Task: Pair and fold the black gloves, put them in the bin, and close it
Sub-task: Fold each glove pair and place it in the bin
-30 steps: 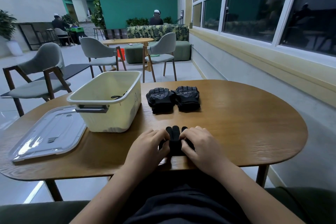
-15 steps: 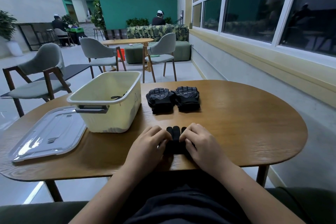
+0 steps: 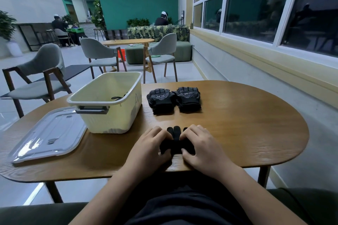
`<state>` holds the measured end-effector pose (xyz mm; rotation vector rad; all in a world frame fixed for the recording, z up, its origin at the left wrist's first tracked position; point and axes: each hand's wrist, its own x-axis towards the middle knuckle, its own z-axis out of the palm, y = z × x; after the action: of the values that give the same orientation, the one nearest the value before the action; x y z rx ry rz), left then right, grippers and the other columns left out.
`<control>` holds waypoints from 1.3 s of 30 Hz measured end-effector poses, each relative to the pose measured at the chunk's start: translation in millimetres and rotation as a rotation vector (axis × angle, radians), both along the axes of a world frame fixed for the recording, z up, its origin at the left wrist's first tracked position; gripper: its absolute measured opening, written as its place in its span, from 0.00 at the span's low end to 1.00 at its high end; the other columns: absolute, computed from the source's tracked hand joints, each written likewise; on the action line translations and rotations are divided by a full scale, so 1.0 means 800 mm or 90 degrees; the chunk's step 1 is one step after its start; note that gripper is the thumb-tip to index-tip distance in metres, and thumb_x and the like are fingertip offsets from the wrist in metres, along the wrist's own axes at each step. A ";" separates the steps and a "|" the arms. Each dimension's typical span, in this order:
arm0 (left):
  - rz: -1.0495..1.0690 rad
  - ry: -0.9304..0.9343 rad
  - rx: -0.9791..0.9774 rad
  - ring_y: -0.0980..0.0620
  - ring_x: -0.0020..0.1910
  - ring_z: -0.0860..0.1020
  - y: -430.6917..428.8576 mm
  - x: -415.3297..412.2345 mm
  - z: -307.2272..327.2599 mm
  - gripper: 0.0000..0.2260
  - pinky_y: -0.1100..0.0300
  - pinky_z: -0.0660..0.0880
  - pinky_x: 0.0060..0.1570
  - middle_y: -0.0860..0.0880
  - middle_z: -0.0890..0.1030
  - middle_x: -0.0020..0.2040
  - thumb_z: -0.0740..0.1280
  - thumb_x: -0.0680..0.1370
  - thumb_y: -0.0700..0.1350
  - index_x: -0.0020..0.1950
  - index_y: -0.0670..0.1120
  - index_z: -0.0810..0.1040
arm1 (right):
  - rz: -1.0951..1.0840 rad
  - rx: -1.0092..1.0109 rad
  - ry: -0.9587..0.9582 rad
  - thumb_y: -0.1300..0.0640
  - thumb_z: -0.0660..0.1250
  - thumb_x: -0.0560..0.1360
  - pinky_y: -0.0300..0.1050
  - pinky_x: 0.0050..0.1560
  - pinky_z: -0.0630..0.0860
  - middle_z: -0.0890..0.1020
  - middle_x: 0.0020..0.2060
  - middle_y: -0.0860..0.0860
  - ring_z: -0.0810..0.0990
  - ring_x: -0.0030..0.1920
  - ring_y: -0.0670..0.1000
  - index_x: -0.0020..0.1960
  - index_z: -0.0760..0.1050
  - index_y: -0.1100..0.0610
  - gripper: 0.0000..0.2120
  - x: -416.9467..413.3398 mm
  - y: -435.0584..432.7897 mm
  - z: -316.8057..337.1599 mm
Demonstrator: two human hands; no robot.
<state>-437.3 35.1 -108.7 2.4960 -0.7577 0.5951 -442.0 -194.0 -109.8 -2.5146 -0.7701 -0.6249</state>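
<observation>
Head view. Folding step: the left hand [image 3: 150,144] and right hand [image 3: 203,144] hold a black glove pair [image 3: 175,146] at the near edge of the table [image 3: 247,124]. The fingers curl over its far side and the thumbs tuck under its near edge, so both grasp it; the glove tips protrude beyond the knuckles. A nearer glove stack [image 3: 161,99] and a farther glove stack [image 3: 188,98] lie side by side, just right of the open bin [image 3: 109,115], with the lid [image 3: 49,133] flat on the bin's left. Judged next: finish the fold, then carry the bundle left over the rim.
</observation>
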 end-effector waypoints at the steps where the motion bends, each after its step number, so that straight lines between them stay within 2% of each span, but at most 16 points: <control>1: 0.002 0.004 -0.001 0.56 0.53 0.72 0.001 0.001 -0.001 0.14 0.58 0.75 0.50 0.58 0.75 0.52 0.73 0.73 0.50 0.57 0.54 0.78 | -0.001 0.003 0.001 0.52 0.70 0.73 0.48 0.55 0.72 0.75 0.50 0.44 0.72 0.51 0.49 0.54 0.74 0.49 0.11 0.001 0.000 -0.001; 7: 0.019 -0.019 -0.025 0.58 0.47 0.71 -0.001 -0.002 -0.001 0.09 0.60 0.73 0.45 0.58 0.77 0.47 0.71 0.74 0.51 0.53 0.52 0.78 | -0.010 0.030 0.015 0.51 0.67 0.76 0.48 0.54 0.72 0.77 0.49 0.43 0.74 0.50 0.49 0.54 0.76 0.49 0.07 0.003 0.000 -0.005; 11: 0.036 -0.016 -0.033 0.56 0.47 0.73 -0.004 -0.003 0.001 0.09 0.59 0.73 0.45 0.58 0.79 0.46 0.66 0.77 0.55 0.52 0.52 0.77 | -0.019 0.036 0.021 0.49 0.65 0.79 0.47 0.54 0.72 0.78 0.48 0.42 0.74 0.49 0.47 0.54 0.76 0.49 0.06 0.005 0.001 -0.008; 15: 0.049 -0.006 -0.034 0.56 0.47 0.72 -0.005 -0.004 0.000 0.07 0.55 0.75 0.44 0.58 0.79 0.44 0.63 0.79 0.54 0.53 0.54 0.76 | -0.037 0.048 0.016 0.49 0.62 0.81 0.47 0.53 0.72 0.79 0.46 0.41 0.74 0.48 0.46 0.53 0.77 0.48 0.06 0.005 0.002 -0.009; 22: 0.062 -0.023 -0.011 0.54 0.51 0.71 -0.003 0.006 -0.004 0.07 0.57 0.73 0.49 0.57 0.76 0.49 0.63 0.82 0.52 0.52 0.51 0.78 | -0.075 0.063 0.013 0.48 0.58 0.83 0.51 0.53 0.74 0.78 0.44 0.41 0.73 0.47 0.46 0.51 0.78 0.48 0.10 0.007 0.000 -0.010; 25: 0.051 -0.036 -0.028 0.56 0.52 0.70 -0.003 0.006 -0.002 0.02 0.61 0.71 0.51 0.56 0.76 0.51 0.68 0.82 0.47 0.53 0.52 0.80 | -0.068 0.075 0.002 0.51 0.61 0.83 0.50 0.54 0.74 0.78 0.47 0.41 0.75 0.50 0.48 0.53 0.79 0.48 0.08 0.007 -0.001 -0.009; 29: 0.032 -0.040 -0.023 0.55 0.53 0.71 -0.002 0.003 0.001 0.06 0.61 0.71 0.53 0.55 0.78 0.52 0.70 0.81 0.42 0.54 0.53 0.80 | -0.024 0.076 -0.024 0.59 0.64 0.81 0.49 0.53 0.74 0.79 0.50 0.43 0.76 0.51 0.50 0.54 0.79 0.50 0.08 0.004 -0.002 -0.006; 33: 0.020 -0.058 -0.020 0.55 0.50 0.71 -0.003 0.000 0.003 0.06 0.63 0.69 0.51 0.55 0.78 0.51 0.70 0.80 0.42 0.54 0.52 0.81 | -0.005 0.066 -0.033 0.62 0.65 0.80 0.49 0.52 0.75 0.78 0.50 0.43 0.75 0.50 0.51 0.54 0.80 0.51 0.09 0.003 -0.003 -0.005; 36: 0.016 -0.050 -0.010 0.58 0.49 0.68 -0.003 -0.001 0.004 0.08 0.63 0.71 0.50 0.57 0.77 0.50 0.72 0.75 0.49 0.54 0.53 0.80 | 0.008 0.046 -0.028 0.56 0.66 0.79 0.49 0.53 0.75 0.78 0.50 0.44 0.74 0.51 0.50 0.55 0.79 0.52 0.06 0.001 -0.002 -0.003; 39: 0.017 -0.025 -0.002 0.59 0.50 0.67 -0.002 -0.001 0.002 0.14 0.59 0.74 0.52 0.58 0.75 0.51 0.74 0.71 0.52 0.55 0.54 0.78 | -0.002 0.008 0.001 0.49 0.69 0.75 0.48 0.57 0.74 0.76 0.52 0.44 0.73 0.53 0.49 0.57 0.77 0.50 0.12 -0.001 -0.001 -0.001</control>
<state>-438.1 33.2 -106.8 2.5017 -0.7376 0.6563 -442.6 -195.1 -110.9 -2.5055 -0.7593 -0.6269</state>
